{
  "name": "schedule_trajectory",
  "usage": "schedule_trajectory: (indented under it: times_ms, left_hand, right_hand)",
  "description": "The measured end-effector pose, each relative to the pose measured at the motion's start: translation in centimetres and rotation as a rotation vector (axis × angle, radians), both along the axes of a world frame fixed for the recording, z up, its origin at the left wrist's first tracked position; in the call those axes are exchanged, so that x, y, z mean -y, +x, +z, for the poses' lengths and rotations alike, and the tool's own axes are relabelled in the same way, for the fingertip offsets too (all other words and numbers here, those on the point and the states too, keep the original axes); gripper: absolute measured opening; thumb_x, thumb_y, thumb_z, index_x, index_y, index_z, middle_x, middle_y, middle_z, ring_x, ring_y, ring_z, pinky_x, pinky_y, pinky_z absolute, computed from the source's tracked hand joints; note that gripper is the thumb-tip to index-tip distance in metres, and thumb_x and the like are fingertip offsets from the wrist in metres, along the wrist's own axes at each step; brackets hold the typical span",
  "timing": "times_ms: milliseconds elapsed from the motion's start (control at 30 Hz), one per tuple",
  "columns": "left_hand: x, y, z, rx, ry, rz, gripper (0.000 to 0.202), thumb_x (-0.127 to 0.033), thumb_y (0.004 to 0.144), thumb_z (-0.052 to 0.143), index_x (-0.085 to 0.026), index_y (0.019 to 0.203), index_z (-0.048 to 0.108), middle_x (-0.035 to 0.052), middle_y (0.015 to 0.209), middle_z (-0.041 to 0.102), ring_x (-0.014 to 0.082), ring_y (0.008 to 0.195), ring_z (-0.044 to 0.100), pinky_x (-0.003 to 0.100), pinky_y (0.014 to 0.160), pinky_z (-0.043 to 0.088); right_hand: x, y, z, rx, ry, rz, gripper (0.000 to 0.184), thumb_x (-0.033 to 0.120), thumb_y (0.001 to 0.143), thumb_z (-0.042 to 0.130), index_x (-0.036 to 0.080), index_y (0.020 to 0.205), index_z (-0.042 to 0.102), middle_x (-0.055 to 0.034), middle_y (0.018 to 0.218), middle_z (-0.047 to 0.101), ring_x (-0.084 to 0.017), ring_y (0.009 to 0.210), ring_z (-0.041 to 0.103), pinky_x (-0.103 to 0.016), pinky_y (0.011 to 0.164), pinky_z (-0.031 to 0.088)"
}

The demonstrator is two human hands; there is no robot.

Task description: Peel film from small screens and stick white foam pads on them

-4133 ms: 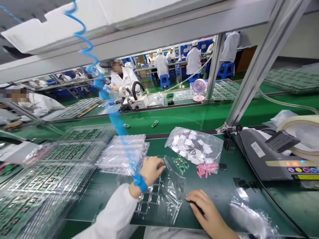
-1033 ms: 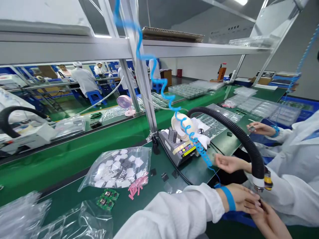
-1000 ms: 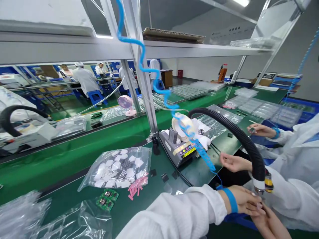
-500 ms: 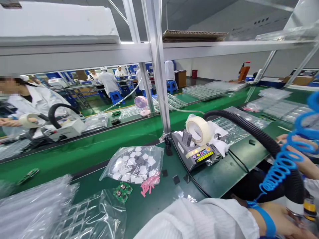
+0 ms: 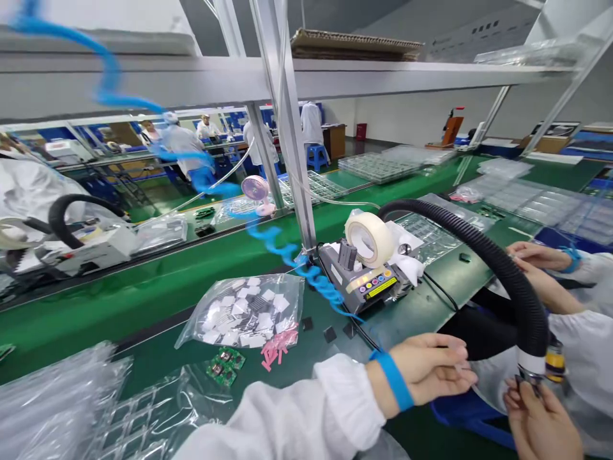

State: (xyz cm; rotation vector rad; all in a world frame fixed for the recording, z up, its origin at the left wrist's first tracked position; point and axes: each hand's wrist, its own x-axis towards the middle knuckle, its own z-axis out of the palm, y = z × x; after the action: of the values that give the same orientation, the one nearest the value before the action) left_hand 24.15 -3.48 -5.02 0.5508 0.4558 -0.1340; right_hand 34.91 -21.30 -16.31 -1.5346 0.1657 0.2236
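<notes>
My left hand (image 5: pixel 431 370), in a blue wrist strap (image 5: pixel 393 381), is held over the bench edge. Its fingers are loosely stretched and apart from the thumb, and I make out nothing held. My right hand (image 5: pixel 541 418) is at the lower right, fingers pinched at the metal end (image 5: pixel 530 365) of a black corrugated hose (image 5: pixel 479 249). A small dark part shows between these fingertips; what it is, I cannot tell. The hose arches from behind a grey tape dispenser (image 5: pixel 361 284) that carries a roll of cream tape (image 5: pixel 368 239). A coiled blue cord (image 5: pixel 278 246) stretches across the bench.
A clear bag of white pieces (image 5: pixel 244 313) lies near pink strips (image 5: pixel 272 354) and a green circuit board (image 5: pixel 226 366). Plastic trays (image 5: pixel 148 409) lie front left. A metal post (image 5: pixel 292 128) rises behind. A co-worker's hands (image 5: pixel 541 262) are at the right.
My left hand has moved left, away from the hose end, and its fingers now show. The coiled blue cord has swung from the right side across to the left. The view has shifted slightly right.
</notes>
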Motion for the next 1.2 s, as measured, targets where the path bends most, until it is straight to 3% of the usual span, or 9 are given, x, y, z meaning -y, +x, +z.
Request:
schedule_trajectory:
  times_ms: [100,200,300,433,600,800,900,1067,1200]
  left_hand:
    - [-1.7,-5.2,3.6,0.059,-0.040,0.002,0.052,-0.023,0.044,0.085,-0.014,0.090,0.063,0.0016,0.070,0.064,0.0119,0.063,0.062,0.030,0.073,0.043]
    - [-3.2,-10.3,5.4,0.050,0.102,0.060,0.045,-0.033,0.046,0.085,-0.008,0.079,0.067,0.0062,0.075,0.063,0.0122,0.068,0.061,0.029,0.076,0.042]
    - [-4.4,-14.4,5.4,0.026,0.386,0.153,0.042,-0.034,0.046,0.085,-0.013,0.080,0.069,0.0118,0.102,0.063,0.0190,0.090,0.060,0.032,0.086,0.040]
    - [-5.2,-17.9,4.5,0.113,0.560,0.122,0.039,-0.038,0.052,0.081,-0.019,0.085,0.071,0.0120,0.133,0.050,0.0294,0.131,0.033,0.040,0.105,0.023]
    - [-5.1,-20.4,4.2,0.286,0.474,0.171,0.038,-0.041,0.055,0.079,-0.020,0.087,0.072,0.0126,0.134,0.047,0.0338,0.118,0.048,0.047,0.102,0.029]
    - [-5.6,-23.3,4.2,0.408,0.329,0.272,0.033,-0.039,0.057,0.078,-0.023,0.086,0.073,0.0090,0.124,0.046,0.0229,0.085,0.062,0.045,0.086,0.043]
    - [-6.0,-25.1,4.0,0.368,0.357,0.352,0.033,-0.041,0.054,0.079,-0.022,0.081,0.074,0.0077,0.115,0.048,0.0242,0.095,0.057,0.042,0.092,0.040]
    - [-6.8,-27.6,3.5,0.260,0.355,0.446,0.034,-0.045,0.052,0.079,-0.022,0.076,0.075,0.0089,0.116,0.049,0.0278,0.109,0.051,0.043,0.102,0.032]
    - [-6.7,-28.8,3.5,0.206,0.409,0.500,0.027,-0.040,0.054,0.080,-0.021,0.072,0.075,0.0102,0.115,0.052,0.0242,0.099,0.055,0.043,0.100,0.033]
  right_hand:
    - [-2.3,-1.7,0.6,-0.099,0.070,0.031,0.043,0.043,0.054,0.074,0.022,0.087,0.056,0.0011,0.069,0.056,-0.010,0.051,0.050,-0.019,0.040,0.043]
    - [-5.4,-5.0,1.9,-0.184,0.140,0.214,0.056,0.044,0.053,0.077,0.018,0.098,0.056,0.0016,0.062,0.057,-0.013,0.052,0.053,-0.022,0.044,0.046]
    - [-7.8,-9.2,4.4,-0.199,0.228,0.472,0.054,0.040,0.062,0.077,0.021,0.104,0.049,0.0050,0.056,0.056,-0.011,0.049,0.052,-0.021,0.045,0.044]
    - [-10.1,-13.8,8.5,-0.136,0.256,0.854,0.060,0.036,0.074,0.071,0.023,0.121,0.037,0.0073,0.050,0.056,-0.008,0.039,0.048,-0.016,0.038,0.037]
    - [-12.8,-17.1,11.6,-0.126,0.347,1.087,0.070,0.036,0.070,0.074,0.025,0.125,0.034,0.0108,0.045,0.052,-0.007,0.032,0.046,-0.013,0.033,0.032]
    - [-15.3,-20.2,12.1,-0.153,0.363,1.262,0.067,0.042,0.072,0.072,0.026,0.126,0.035,0.0112,0.045,0.051,-0.007,0.031,0.045,-0.013,0.032,0.033]
    - [-16.3,-21.4,12.0,0.168,0.309,1.294,0.052,0.042,0.080,0.063,0.029,0.124,0.039,0.0085,0.051,0.055,-0.010,0.041,0.053,-0.018,0.040,0.042]
    - [-18.5,-22.1,13.3,1.191,0.116,1.017,0.004,0.020,0.082,0.058,0.022,0.084,0.056,0.0014,0.067,0.059,-0.013,0.061,0.055,-0.027,0.062,0.045]
    - [-19.7,-22.5,14.7,1.399,0.086,1.077,0.014,0.014,0.085,0.049,0.020,0.072,0.051,0.0026,0.065,0.057,-0.012,0.059,0.054,-0.033,0.076,0.039]
